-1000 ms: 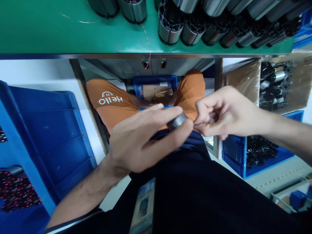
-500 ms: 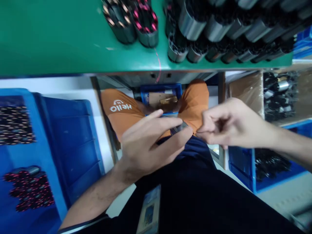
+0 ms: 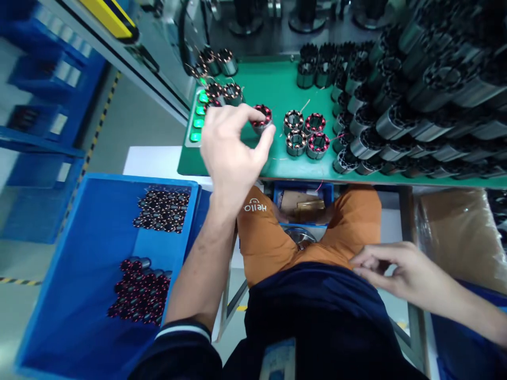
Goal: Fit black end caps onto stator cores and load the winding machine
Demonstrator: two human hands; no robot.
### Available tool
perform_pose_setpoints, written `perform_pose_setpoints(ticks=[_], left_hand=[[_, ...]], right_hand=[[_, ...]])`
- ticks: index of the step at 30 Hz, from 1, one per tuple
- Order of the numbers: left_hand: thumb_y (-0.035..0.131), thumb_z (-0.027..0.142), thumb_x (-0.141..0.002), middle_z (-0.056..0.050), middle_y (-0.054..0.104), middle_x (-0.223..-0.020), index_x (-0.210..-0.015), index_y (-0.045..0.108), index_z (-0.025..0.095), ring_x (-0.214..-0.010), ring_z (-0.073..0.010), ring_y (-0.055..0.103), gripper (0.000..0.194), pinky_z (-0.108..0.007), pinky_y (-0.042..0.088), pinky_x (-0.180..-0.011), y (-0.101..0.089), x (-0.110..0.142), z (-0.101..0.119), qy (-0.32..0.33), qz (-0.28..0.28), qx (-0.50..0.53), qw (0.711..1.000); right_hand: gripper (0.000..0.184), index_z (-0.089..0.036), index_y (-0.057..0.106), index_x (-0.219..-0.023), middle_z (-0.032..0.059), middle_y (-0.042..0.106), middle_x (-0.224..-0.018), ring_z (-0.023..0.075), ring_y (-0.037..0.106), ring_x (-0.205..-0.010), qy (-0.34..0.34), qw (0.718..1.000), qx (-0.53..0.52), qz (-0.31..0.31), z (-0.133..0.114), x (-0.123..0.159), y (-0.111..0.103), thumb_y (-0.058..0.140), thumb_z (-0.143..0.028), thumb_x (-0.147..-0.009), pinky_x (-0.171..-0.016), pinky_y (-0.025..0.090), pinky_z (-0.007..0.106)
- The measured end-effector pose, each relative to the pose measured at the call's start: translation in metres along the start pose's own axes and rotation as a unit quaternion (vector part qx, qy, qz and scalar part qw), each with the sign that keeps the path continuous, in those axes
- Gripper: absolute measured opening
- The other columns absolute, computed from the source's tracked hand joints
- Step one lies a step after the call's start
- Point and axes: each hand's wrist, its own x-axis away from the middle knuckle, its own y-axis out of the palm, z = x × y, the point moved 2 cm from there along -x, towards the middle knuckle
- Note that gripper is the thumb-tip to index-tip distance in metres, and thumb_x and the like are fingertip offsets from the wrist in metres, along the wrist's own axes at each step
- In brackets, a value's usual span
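Observation:
Over the left part of the green bench top [image 3: 269,84], my left hand [image 3: 232,150] has its thumb and index finger around a stator [image 3: 262,120] with pink-red copper windings. To its right stand stators with copper-coloured windings [image 3: 293,121] and stators with red windings [image 3: 318,143], all upright in a small group. Low above my lap, my right hand [image 3: 400,269] is closed in a loose pinch. Anything between its fingertips is too small or hidden to make out.
Rows of dark stator cores [image 3: 392,124] fill the bench's right side. Green-lit buttons [image 3: 199,110] sit at its left, beside several wound stators [image 3: 232,94]. A blue bin [image 3: 91,253] with stacked stators is at lower left. A small blue tray [image 3: 303,186] lies under the bench.
My left hand has gone from above my lap up to the bench, with a stator between its fingers. My right hand has stayed low. The view has shifted, showing more of the bench.

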Motion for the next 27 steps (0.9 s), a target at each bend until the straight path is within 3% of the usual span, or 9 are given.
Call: perform_pose_setpoints(ticks=[4, 8, 11, 14, 19, 21, 23, 25, 27], left_hand=[[0.091, 0.043, -0.101, -0.011, 0.086, -0.129, -0.119, 0.082, 0.03, -0.137, -0.0433, 0.072, 0.023, -0.068, 0.056, -0.128, 0.03, -0.006, -0.017, 0.002, -0.038, -0.01, 0.999], [0.103, 0.055, -0.089, -0.015, 0.073, -0.148, -0.134, 0.072, 0.029, -0.15, -0.0461, 0.061, 0.061, -0.075, 0.047, -0.13, 0.001, 0.001, -0.042, -0.012, 0.088, 0.002, 0.996], [0.103, 0.064, -0.092, -0.011, 0.065, -0.141, -0.116, 0.063, 0.026, -0.157, -0.0419, 0.054, 0.059, -0.077, 0.044, -0.13, -0.019, -0.01, -0.07, -0.071, 0.061, -0.04, 0.995], [0.097, 0.066, -0.099, -0.005, 0.062, -0.128, -0.104, 0.057, 0.024, -0.156, -0.0332, 0.053, 0.058, -0.066, 0.05, -0.127, -0.019, -0.024, -0.091, -0.097, 0.002, -0.083, 0.992], [0.097, 0.055, -0.092, -0.006, 0.065, -0.131, -0.096, 0.06, 0.025, -0.148, -0.0307, 0.061, 0.047, -0.062, 0.054, -0.123, -0.009, -0.033, -0.11, -0.114, 0.03, -0.108, 0.987], [0.098, 0.054, -0.092, -0.006, 0.066, -0.128, -0.091, 0.058, 0.025, -0.149, -0.0315, 0.061, 0.049, -0.061, 0.056, -0.122, -0.01, -0.036, -0.113, -0.118, 0.018, -0.115, 0.986], [0.09, 0.059, -0.105, -0.003, 0.064, -0.122, -0.091, 0.057, 0.022, -0.153, -0.0276, 0.058, 0.051, -0.057, 0.056, -0.123, -0.015, -0.04, -0.108, -0.121, -0.037, -0.14, 0.982], [0.081, 0.055, -0.114, -0.001, 0.063, -0.119, -0.091, 0.057, 0.019, -0.152, -0.0241, 0.059, 0.049, -0.057, 0.055, -0.125, -0.024, -0.036, -0.09, -0.114, -0.05, -0.147, 0.981], [0.084, 0.045, -0.111, -0.001, 0.069, -0.119, -0.092, 0.062, 0.02, -0.144, -0.0233, 0.069, 0.039, -0.059, 0.059, -0.125, -0.034, -0.02, -0.054, -0.064, 0.003, -0.081, 0.995]], right_hand=[[0.037, -0.026, 0.094, -0.108, 0.0018, 0.081, -0.076, 0.015, 0.072, -0.064, 0.019, 0.998, 0.007, -0.057, 0.012, 0.009, 0.021, 0.077, -0.058, -0.117, -0.06, 0.056, 0.023], [0.034, -0.028, 0.096, -0.112, 0.0047, 0.088, -0.088, 0.0201, 0.078, -0.072, 0.074, 0.996, -0.006, -0.054, 0.035, 0.028, 0.02, 0.082, -0.059, -0.114, -0.067, 0.063, 0.03], [0.035, -0.026, 0.097, -0.112, 0.0064, 0.09, -0.09, 0.0242, 0.082, -0.076, 0.105, 0.994, -0.024, -0.037, 0.049, 0.034, 0.02, 0.088, -0.06, -0.109, -0.069, 0.067, 0.033], [0.037, -0.026, 0.097, -0.113, 0.0069, 0.091, -0.091, 0.0252, 0.083, -0.075, 0.09, 0.994, -0.018, -0.052, 0.046, 0.028, 0.026, 0.086, -0.06, -0.11, -0.068, 0.068, 0.033], [0.038, -0.028, 0.095, -0.114, 0.0059, 0.089, -0.093, 0.0221, 0.081, -0.076, 0.043, 0.998, -0.002, -0.053, 0.021, 0.014, 0.038, 0.074, -0.058, -0.119, -0.071, 0.067, 0.033], [0.036, -0.027, 0.095, -0.114, 0.006, 0.089, -0.094, 0.0217, 0.081, -0.076, 0.032, 0.998, -0.004, -0.047, 0.015, 0.011, 0.039, 0.074, -0.056, -0.119, -0.071, 0.066, 0.033], [0.033, -0.027, 0.095, -0.115, 0.0061, 0.089, -0.094, 0.0214, 0.081, -0.077, 0.02, 0.999, -0.004, -0.042, 0.011, 0.009, 0.039, 0.075, -0.053, -0.119, -0.072, 0.067, 0.033], [0.03, -0.027, 0.095, -0.113, 0.0057, 0.088, -0.093, 0.0208, 0.081, -0.077, -0.004, 1.0, -0.005, -0.026, 0.006, 0.006, 0.038, 0.077, -0.05, -0.119, -0.072, 0.068, 0.032], [0.027, -0.027, 0.095, -0.108, 0.0043, 0.087, -0.087, 0.0195, 0.08, -0.073, -0.039, 0.999, -0.015, 0.02, -0.004, 0.001, 0.036, 0.082, -0.049, -0.117, -0.07, 0.068, 0.03]])
